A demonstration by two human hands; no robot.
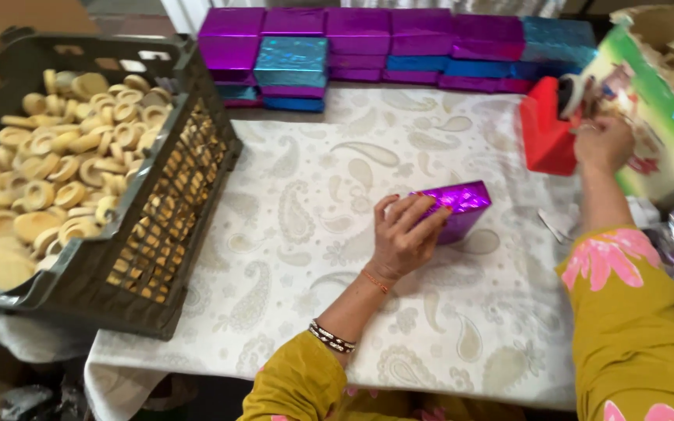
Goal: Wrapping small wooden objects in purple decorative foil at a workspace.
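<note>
Purple box (458,207) — one — under left hand (403,238).

A small sweet-packing workshop: a cloth-covered table (337,327) with a crate (181,195) of round biscuits at its left edge and foil-wrapped boxes (368,43) stacked along its far edge.
</note>
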